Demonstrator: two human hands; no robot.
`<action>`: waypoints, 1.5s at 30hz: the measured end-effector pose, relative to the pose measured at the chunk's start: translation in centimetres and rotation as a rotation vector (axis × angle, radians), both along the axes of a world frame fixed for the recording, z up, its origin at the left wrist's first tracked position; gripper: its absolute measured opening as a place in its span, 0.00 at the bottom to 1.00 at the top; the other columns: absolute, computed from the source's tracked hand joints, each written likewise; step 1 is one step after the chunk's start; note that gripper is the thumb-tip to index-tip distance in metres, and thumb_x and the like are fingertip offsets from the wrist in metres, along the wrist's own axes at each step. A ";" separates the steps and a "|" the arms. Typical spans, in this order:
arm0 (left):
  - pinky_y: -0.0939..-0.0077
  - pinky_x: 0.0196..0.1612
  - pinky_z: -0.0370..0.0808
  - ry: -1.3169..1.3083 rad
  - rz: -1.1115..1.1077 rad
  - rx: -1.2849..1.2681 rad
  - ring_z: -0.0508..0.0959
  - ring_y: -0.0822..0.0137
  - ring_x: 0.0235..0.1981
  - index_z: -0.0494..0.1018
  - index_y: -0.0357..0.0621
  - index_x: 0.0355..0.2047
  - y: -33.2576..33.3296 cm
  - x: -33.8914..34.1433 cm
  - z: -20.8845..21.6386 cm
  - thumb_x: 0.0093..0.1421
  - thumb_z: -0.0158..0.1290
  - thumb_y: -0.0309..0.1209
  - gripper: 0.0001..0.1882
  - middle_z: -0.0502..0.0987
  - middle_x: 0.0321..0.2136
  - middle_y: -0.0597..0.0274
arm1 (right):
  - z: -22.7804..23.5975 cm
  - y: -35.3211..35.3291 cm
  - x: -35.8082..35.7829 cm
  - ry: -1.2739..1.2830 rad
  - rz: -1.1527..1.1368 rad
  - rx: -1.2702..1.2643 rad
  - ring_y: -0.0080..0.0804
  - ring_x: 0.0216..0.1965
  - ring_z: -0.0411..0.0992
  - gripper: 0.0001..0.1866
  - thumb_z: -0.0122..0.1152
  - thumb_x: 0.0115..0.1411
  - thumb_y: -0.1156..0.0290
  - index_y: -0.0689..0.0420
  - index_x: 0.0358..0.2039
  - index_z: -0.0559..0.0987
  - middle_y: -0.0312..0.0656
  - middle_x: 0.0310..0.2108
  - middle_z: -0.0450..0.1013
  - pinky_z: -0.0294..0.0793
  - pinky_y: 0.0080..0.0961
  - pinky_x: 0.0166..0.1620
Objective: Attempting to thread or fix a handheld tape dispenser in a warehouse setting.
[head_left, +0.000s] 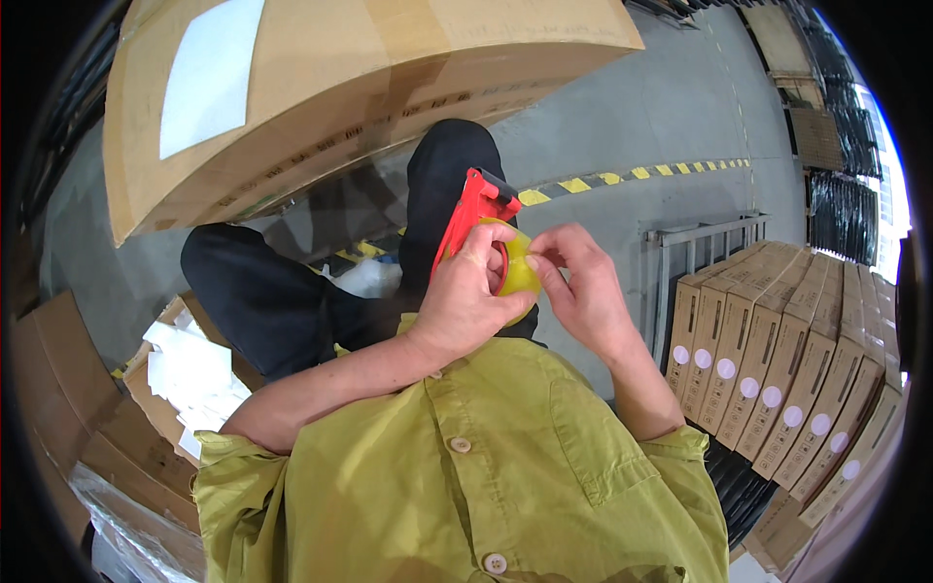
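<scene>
A red tape dispenser (471, 208) with a dark roller at its top is in front of my body, over my knee. My left hand (466, 288) is wrapped round it and the roll of yellow clear tape (522, 276) that it carries. On the right side of the roll, my right hand (581, 285) pinches with thumb and forefinger at the tape's surface. Whether a loose tape end lies between those fingertips is too small to make out. Part of the dispenser is hidden behind my left hand.
A large cardboard box (321, 87) with a white foam sheet (212, 78) on top stands ahead. To the right, several flat cartons (758, 350) are lined up beside a metal rail (705, 229). An open box of white foam pieces (194, 374) sits at left. Yellow-black tape (593, 182) marks the floor.
</scene>
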State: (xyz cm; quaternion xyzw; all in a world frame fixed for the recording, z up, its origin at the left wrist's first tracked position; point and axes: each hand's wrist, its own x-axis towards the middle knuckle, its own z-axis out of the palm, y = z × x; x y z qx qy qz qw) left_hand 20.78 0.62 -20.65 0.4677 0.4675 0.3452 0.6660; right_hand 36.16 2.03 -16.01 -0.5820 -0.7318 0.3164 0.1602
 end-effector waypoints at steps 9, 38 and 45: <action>0.81 0.39 0.69 -0.261 0.103 -0.213 0.73 0.75 0.32 0.56 0.39 0.56 -0.5 -2.4 -0.6 0.53 0.49 0.21 0.29 0.73 0.35 0.58 | -2.3 -3.8 -1.6 0.912 -0.402 -0.701 0.23 0.43 0.68 0.23 0.61 0.56 0.66 0.65 0.48 0.68 0.40 0.42 0.71 0.68 0.21 0.48; 0.80 0.48 0.67 -0.163 0.255 -0.309 0.71 0.73 0.44 0.66 0.36 0.52 -0.9 -2.6 -0.1 0.60 0.43 0.25 0.19 0.72 0.44 0.60 | -4.8 -4.3 -4.3 0.820 -0.332 -0.531 0.22 0.38 0.70 0.17 0.58 0.58 0.71 0.65 0.45 0.68 0.43 0.36 0.73 0.71 0.21 0.42; 0.80 0.48 0.67 -0.249 0.285 -0.370 0.71 0.74 0.43 0.64 0.36 0.53 -0.8 -2.8 -0.2 0.59 0.44 0.25 0.20 0.72 0.43 0.61 | -5.0 -4.4 -4.5 0.806 -0.299 -0.489 0.23 0.38 0.71 0.17 0.57 0.58 0.72 0.66 0.45 0.67 0.44 0.37 0.74 0.71 0.22 0.42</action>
